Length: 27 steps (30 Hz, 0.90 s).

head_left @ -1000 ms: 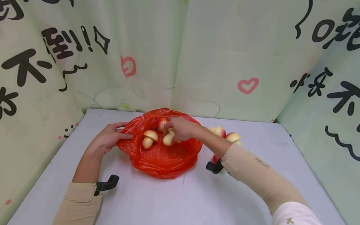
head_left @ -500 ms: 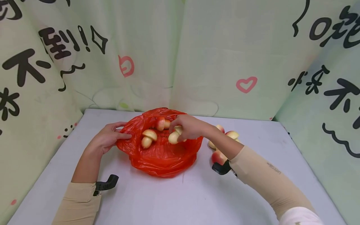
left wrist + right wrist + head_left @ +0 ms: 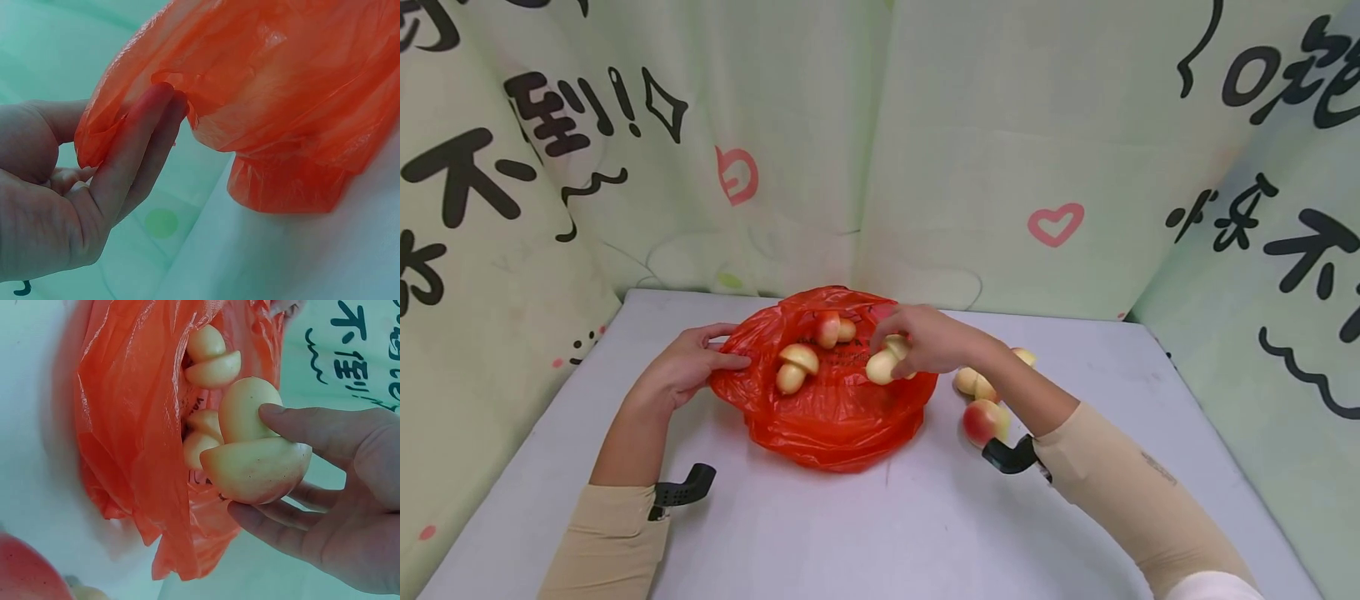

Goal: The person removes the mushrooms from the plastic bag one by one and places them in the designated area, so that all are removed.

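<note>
My left hand (image 3: 681, 371) pinches the left rim of a red plastic bag (image 3: 835, 446), which lies on the table with its mouth spread. In the left wrist view the bag's edge (image 3: 100, 140) sits between thumb and fingers. My right hand (image 3: 936, 337) grips a pale yellow mushroom (image 3: 256, 472) with a reddish cap, over the right part of the bag's mouth. Thumb on the stem, fingers under the cap: so the right wrist view has it. Inside the bag lie one mushroom (image 3: 797, 368) at the left and another (image 3: 829, 330) farther back.
Right of the bag, partly behind the right forearm, a red-and-yellow mushroom (image 3: 985, 422) lies beside another (image 3: 976, 383) on the white table (image 3: 850, 542). Part of one more (image 3: 1025, 356) shows farther back. Printed curtains (image 3: 955, 167) enclose the table's back and sides.
My right hand has shifted to the right with the mushroom, uncovering more of the bag's inside and of the rear mushroom. The left hand keeps its place on the rim.
</note>
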Each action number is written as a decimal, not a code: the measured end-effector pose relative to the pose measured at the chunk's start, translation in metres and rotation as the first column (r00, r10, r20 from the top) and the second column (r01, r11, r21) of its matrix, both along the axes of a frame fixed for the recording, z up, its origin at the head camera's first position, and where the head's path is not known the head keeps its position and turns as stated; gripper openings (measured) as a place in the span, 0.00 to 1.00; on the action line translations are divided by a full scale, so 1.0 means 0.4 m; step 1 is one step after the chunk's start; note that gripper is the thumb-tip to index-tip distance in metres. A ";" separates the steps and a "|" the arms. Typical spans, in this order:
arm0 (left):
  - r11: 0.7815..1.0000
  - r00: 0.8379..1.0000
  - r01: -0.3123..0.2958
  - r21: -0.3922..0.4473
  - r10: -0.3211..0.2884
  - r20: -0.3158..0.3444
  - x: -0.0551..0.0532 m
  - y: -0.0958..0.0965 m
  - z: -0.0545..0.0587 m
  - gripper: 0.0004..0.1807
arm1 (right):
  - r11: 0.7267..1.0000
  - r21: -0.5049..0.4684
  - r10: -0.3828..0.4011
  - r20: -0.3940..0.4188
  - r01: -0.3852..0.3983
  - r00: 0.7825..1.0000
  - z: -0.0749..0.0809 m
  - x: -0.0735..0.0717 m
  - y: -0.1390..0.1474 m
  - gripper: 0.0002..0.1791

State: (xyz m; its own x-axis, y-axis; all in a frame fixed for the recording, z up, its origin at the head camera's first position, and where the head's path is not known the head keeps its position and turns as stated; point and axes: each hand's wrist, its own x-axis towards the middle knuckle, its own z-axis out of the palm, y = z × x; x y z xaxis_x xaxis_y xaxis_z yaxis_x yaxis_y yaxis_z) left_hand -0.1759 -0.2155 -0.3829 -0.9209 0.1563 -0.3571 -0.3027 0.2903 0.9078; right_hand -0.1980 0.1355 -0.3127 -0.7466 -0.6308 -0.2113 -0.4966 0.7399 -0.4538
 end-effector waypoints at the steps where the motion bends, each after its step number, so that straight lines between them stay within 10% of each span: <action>1: 1.000 1.000 0.000 -0.001 0.000 -0.001 0.000 -0.001 0.000 0.44 | 1.000 -0.001 -0.001 -0.005 0.001 1.000 0.001 0.002 0.005 0.17; 27: 1.000 1.000 -0.005 -0.008 0.006 0.008 0.001 -0.003 0.000 0.44 | 0.996 -0.062 -0.057 0.012 0.058 0.998 0.003 0.038 0.116 0.16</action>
State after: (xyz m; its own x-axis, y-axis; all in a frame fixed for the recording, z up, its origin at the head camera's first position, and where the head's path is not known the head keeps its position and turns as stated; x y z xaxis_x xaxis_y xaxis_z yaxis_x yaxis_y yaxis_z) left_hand -0.1755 -0.2167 -0.3827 -0.9188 0.1482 -0.3659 -0.3117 0.2961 0.9029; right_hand -0.1830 0.1819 -0.3115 -0.7803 -0.5988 -0.1804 -0.4492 0.7374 -0.5045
